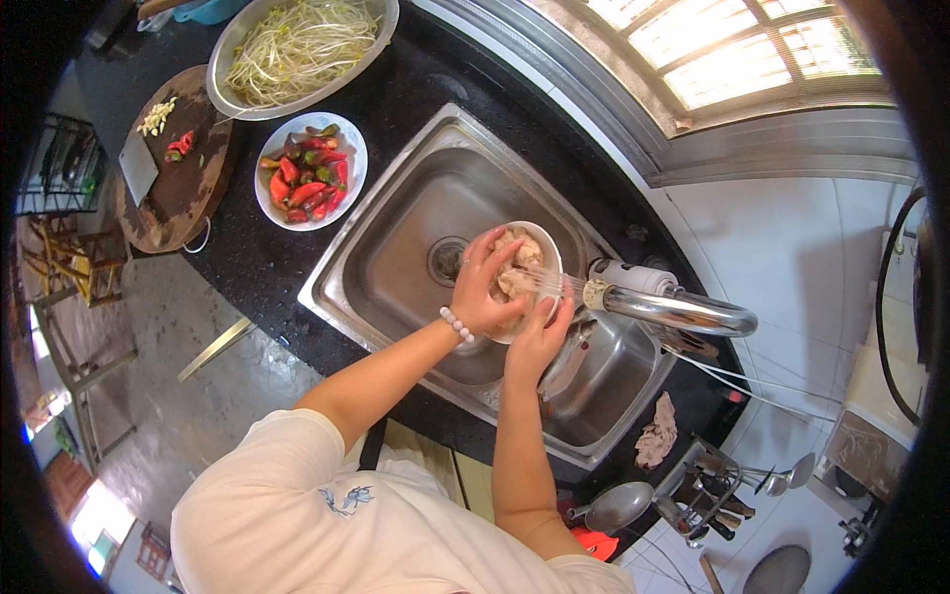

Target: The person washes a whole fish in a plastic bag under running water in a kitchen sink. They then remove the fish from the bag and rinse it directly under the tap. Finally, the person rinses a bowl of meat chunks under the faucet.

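Observation:
A white bowl (551,245) with pale, wet pieces of food (523,256), possibly raw meat, is under the running tap (683,308) over the steel sink. My left hand (482,286), with a beaded bracelet (456,324) at its wrist, spreads over the bowl's left side. Its thumb and fingers reach in at the pieces; whether they grip anything is unclear. With my right hand (540,338) I hold the bowl's near right rim, fingers along its outside. Water streams from the spout into the bowl.
Left of the double-basin sink (393,215) stand a plate of chillies (308,174) and a metal bowl of bean sprouts (304,52). A round chopping board (193,185) carries a cleaver (138,169) and garlic (157,116). A crumpled cloth (657,432) and knife rack (701,486) lie right.

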A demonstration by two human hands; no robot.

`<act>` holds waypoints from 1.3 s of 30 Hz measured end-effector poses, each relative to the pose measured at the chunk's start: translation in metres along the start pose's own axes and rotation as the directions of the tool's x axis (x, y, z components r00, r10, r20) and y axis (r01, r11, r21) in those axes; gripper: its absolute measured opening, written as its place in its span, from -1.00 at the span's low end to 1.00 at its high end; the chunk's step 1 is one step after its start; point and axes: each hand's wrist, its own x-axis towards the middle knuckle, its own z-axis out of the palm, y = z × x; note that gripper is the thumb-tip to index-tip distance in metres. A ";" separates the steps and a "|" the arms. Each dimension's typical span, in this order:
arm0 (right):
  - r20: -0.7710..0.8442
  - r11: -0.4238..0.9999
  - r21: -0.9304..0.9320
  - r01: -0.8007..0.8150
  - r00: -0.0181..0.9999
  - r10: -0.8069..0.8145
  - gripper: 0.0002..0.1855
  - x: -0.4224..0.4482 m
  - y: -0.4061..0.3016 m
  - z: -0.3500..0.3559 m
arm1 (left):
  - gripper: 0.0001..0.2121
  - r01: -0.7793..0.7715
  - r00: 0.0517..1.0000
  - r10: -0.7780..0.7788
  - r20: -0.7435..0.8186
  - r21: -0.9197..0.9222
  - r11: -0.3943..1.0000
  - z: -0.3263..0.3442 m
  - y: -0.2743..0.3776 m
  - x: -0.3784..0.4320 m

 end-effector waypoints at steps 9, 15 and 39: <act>0.065 0.999 0.031 -0.036 0.997 0.033 -0.62 0.007 -0.003 0.009 | -0.58 0.035 0.995 -0.041 -0.090 -0.072 0.997 -0.012 -0.012 0.006; 0.061 0.999 0.006 -0.036 0.998 0.036 -0.61 0.009 -0.002 0.014 | -0.62 0.045 0.976 -0.120 -0.181 -0.370 0.928 -0.014 -0.027 0.004; 0.053 0.996 0.038 -0.075 0.996 0.073 -0.61 -0.007 0.020 0.004 | -0.51 0.167 0.929 -0.364 -0.074 -0.792 0.588 -0.032 -0.023 -0.009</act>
